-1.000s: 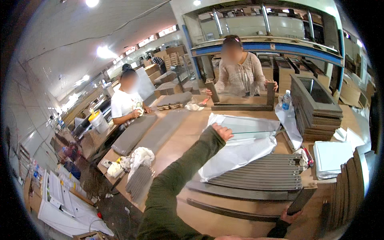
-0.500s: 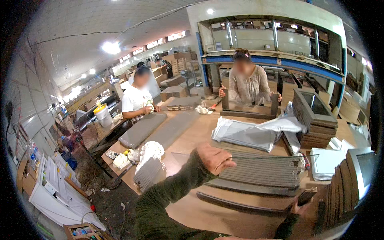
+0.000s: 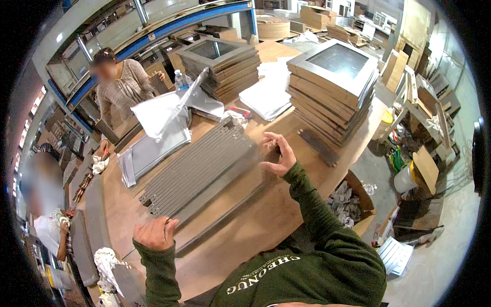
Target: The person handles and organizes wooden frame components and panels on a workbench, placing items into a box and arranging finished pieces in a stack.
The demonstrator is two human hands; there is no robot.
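Observation:
My left hand [image 3: 155, 234] is closed near the front left of the table, fingers curled and thumb along them. A thin straight edge shows just beside it; what it grips is not clear. My right hand [image 3: 279, 153] is raised with thumb and fingers apart in a curve, holding nothing I can see. Below that hand, a long dark rail [image 3: 220, 217] lies across the table, with a short upright piece at its right end. Beyond it rests a bundle of grey-brown strips [image 3: 199, 163], laid side by side, their far right end blurred.
Framed panels are piled at the right [image 3: 327, 107] and farther back [image 3: 220, 66]. White sheets [image 3: 266, 94] and a wrapped panel [image 3: 156, 158] lie on the table [image 3: 266, 225]. One co-worker [image 3: 123, 84] holds a dark frame; another [image 3: 48, 225] handles a cloth. A cardboard box [image 3: 365, 222] stands right.
My view has swung right. My right hand has let go of the rail's end piece and opened above it. My left hand stays closed, now at the near left of the strips.

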